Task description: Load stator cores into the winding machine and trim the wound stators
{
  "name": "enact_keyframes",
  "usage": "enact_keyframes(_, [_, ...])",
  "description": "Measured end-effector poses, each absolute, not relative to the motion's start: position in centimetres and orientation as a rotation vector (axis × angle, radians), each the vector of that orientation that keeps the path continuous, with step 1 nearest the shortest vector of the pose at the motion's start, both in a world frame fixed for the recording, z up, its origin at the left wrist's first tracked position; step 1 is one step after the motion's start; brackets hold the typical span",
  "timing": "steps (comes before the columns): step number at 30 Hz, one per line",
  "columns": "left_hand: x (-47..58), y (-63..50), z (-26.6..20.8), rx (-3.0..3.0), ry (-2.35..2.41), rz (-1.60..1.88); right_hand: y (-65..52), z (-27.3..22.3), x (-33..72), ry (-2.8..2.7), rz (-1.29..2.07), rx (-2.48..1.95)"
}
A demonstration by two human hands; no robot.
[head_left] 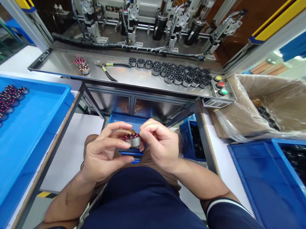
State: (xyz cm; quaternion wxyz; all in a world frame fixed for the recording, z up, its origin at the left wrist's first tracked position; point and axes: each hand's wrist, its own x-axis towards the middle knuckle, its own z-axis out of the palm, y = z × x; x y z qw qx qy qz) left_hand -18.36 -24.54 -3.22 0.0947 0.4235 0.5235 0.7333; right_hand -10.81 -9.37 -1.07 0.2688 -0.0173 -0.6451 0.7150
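Observation:
My left hand (104, 151) is closed around a motor stator (133, 141), a round steel-sided part with red and black bits on its top. It is held above my lap, with the top side tilted up. My right hand (160, 143) is at the stator's right edge with thumb and forefinger pinched together. Whether those fingertips grip a wire or another small bit there cannot be made out. On the metal shelf ahead lie two wound stators (83, 68) and a pair of cutters (110, 70) with black and yellow-green handles.
Several black ring-shaped parts (172, 72) stand in rows on the shelf, beside yellow, red and green buttons (220, 85). Machine fixtures (160, 22) rise behind. A blue tray (38, 115) with several stators is at left. A plastic-lined box (291, 98) and a blue bin (255, 186) stand at right.

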Motion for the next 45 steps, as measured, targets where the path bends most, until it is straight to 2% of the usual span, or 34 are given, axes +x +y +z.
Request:
enact_keyframes(4, [-18.4,-24.0,-3.2,0.930,1.243,2.218,-7.8,-0.4,-10.7,-1.977,1.198,0.340])
enact_keyframes(8, [-18.1,-23.5,-2.9,0.642,1.052,1.949,-6.8,0.0,-10.4,-2.052,0.911,0.491])
enact_keyframes(13, [-17.6,-23.3,-2.4,0.510,1.059,1.980,-5.8,0.1,-10.2,-2.011,1.027,0.630])
enact_keyframes(18, [-17.5,-23.3,-2.4,0.489,1.120,2.049,-5.1,-0.7,-10.6,-1.886,1.530,0.539])
enact_keyframes(20, [-17.5,-23.2,-2.4,0.491,1.132,2.063,-5.1,-1.0,-10.8,-1.850,1.636,0.526])
enact_keyframes(29, [-17.6,-23.2,-2.5,0.545,1.207,2.083,-6.0,0.0,-10.5,-1.973,1.339,0.494])
enact_keyframes(37, [-17.6,-23.3,-2.7,0.617,1.180,2.228,-7.1,0.4,-10.4,-2.008,1.240,0.330])
enact_keyframes(41, [-18.2,-22.9,-2.4,0.608,1.033,2.355,-6.9,0.8,-10.9,-1.998,1.231,0.405])
enact_keyframes(43, [-18.7,-22.6,-2.4,0.563,0.993,2.205,-6.6,1.1,-11.0,-2.007,1.220,0.496])
enact_keyframes(45, [-19.1,-22.6,-2.3,0.577,0.904,1.891,-6.2,1.4,-11.0,-2.034,1.201,0.558])
